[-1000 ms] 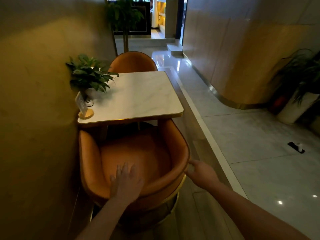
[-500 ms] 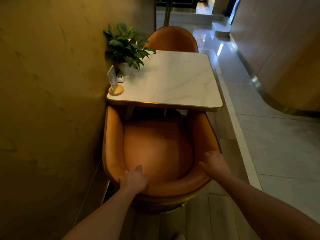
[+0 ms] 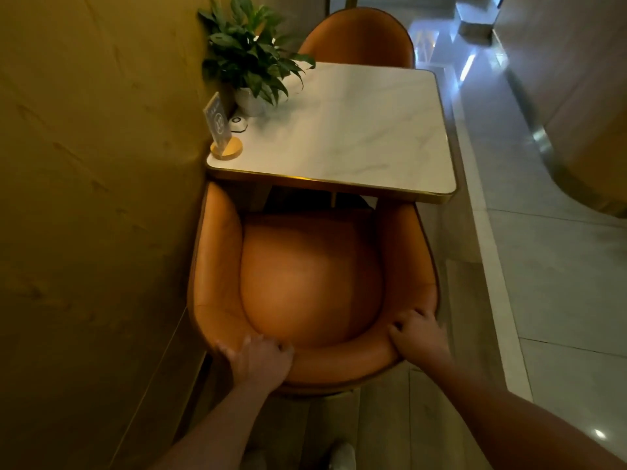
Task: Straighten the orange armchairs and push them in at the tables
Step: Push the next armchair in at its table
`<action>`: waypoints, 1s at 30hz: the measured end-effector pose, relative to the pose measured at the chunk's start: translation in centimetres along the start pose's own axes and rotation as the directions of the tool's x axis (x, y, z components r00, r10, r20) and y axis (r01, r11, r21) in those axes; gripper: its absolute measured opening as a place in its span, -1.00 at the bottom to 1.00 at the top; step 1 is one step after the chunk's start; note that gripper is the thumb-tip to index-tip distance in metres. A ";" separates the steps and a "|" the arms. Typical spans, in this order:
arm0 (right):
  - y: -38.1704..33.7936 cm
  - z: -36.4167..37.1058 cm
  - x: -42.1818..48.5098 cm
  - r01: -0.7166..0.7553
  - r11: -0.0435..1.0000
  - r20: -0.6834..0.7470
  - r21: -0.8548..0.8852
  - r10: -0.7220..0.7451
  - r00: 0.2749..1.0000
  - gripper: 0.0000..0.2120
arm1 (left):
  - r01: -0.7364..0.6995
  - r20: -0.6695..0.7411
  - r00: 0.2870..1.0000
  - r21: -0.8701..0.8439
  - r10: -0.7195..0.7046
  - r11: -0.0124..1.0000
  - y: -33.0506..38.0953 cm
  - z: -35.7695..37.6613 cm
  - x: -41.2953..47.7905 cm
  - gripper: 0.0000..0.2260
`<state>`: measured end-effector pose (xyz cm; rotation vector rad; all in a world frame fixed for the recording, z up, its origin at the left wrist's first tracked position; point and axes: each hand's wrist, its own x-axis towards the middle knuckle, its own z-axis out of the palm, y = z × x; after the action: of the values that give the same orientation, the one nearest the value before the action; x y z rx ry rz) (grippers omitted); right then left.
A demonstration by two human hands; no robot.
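Note:
An orange armchair [image 3: 310, 279] stands directly below me, its open front facing a white marble table [image 3: 356, 130] with a gold rim. The front ends of its arms sit under the table's near edge. My left hand [image 3: 259, 359] grips the curved backrest at its left rear, fingers curled over the rim. My right hand [image 3: 419, 335] grips the backrest at the right rear. A second orange armchair [image 3: 358, 39] stands at the table's far side, only its back showing above the tabletop.
A yellow wall [image 3: 95, 198] runs close along the left of chair and table. On the table's left side stand a potted plant [image 3: 247, 59], a small sign on a round wooden base [image 3: 224, 137] and a white button [image 3: 239, 123]. A tiled, glossy floor [image 3: 549, 266] lies to the right. My shoe [image 3: 341, 456] shows below.
My left hand went from lying flat inside the backrest to gripping its rim; my right hand closed on the right rear. The view has tilted down and come closer over the chair.

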<state>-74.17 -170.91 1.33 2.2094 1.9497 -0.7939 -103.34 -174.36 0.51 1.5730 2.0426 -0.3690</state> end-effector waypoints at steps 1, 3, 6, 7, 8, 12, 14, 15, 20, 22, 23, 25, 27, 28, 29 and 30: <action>-0.1 0.3 -0.1 0.018 1.000 -0.020 0.017 -0.018 1.000 -0.72 | -0.003 -0.006 1.000 0.008 0.003 1.000 -0.1 0.1 0.1 -0.55; -0.3 0.8 -0.3 0.036 0.998 -0.057 0.046 -0.033 0.998 -0.74 | -0.006 -0.032 0.999 0.011 0.006 1.000 -0.3 0.3 0.0 -0.54; -0.3 1.2 -0.7 0.018 0.997 -0.085 0.079 -0.011 0.996 -0.75 | -0.011 -0.063 0.998 0.021 0.012 1.000 -0.4 0.0 -0.5 -0.56; -0.4 1.2 -0.9 0.020 0.996 -0.094 0.087 -0.012 0.995 -0.76 | -0.017 -0.076 0.997 0.021 0.019 1.000 -0.3 -0.2 -0.6 -0.56; -0.5 1.1 -1.0 0.027 0.995 -0.105 0.093 -0.018 0.994 -0.79 | -0.022 -0.086 0.996 0.017 0.024 1.000 -0.3 -0.2 -0.6 -0.57; -1.4 0.6 -1.4 0.030 0.995 -0.096 0.096 -0.021 0.995 -0.73 | -0.007 -0.131 0.991 -0.001 0.006 1.000 -0.8 -0.3 -0.8 -0.58; -1.8 0.5 -1.6 0.020 0.996 -0.096 0.091 -0.012 0.995 -0.70 | -0.010 -0.156 0.988 -0.020 0.006 1.000 -0.7 -0.4 -0.9 -0.61; -1.9 0.6 -1.6 0.009 0.996 -0.092 0.091 -0.001 0.996 -0.70 | -0.008 -0.157 0.988 -0.027 0.004 1.000 -0.7 -0.5 -0.9 -0.62; -2.6 1.8 -2.3 -0.053 0.996 -0.103 0.072 0.061 0.993 -0.71 | -0.039 -0.192 0.981 -0.021 0.034 0.999 -2.0 0.0 -0.4 -0.59; -2.9 2.3 -2.5 -0.074 0.994 -0.098 0.079 0.081 0.992 -0.72 | -0.071 -0.196 0.978 -0.022 0.065 0.997 -2.7 -0.1 -0.2 -0.59; -3.2 2.6 -2.6 -0.080 0.993 -0.093 0.081 0.088 0.992 -0.72 | -0.081 -0.196 0.978 -0.024 0.075 0.996 -3.0 -0.2 -0.2 -0.59; -3.7 3.1 -2.8 -0.104 0.991 -0.097 0.084 0.112 0.989 -0.72 | -0.098 -0.192 0.977 -0.013 0.094 0.995 -3.6 -0.7 -0.2 -0.58; -4.7 3.6 -3.1 -0.134 0.985 -0.086 0.105 0.143 0.986 -0.72 | -0.127 -0.197 0.973 -0.016 0.121 0.992 -4.5 -1.3 0.1 -0.60; -5.2 3.9 -3.3 -0.151 0.980 -0.076 0.126 0.162 0.984 -0.72 | -0.144 -0.205 0.969 -0.021 0.136 0.989 -5.1 -1.6 0.2 -0.61; -5.9 4.0 -3.6 -0.161 0.977 -0.074 0.139 0.172 0.982 -0.72 | -0.161 -0.215 0.965 -0.023 0.152 0.987 -5.7 -2.0 0.5 -0.61; -6.6 4.3 -4.0 -0.172 0.974 -0.066 0.146 0.183 0.981 -0.71 | -0.174 -0.218 0.962 -0.021 0.165 0.984 -6.4 -2.3 0.7 -0.61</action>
<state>-81.99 -174.97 1.15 2.4900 1.7452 -0.8526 -110.15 -174.42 1.29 1.8155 2.0370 -0.0956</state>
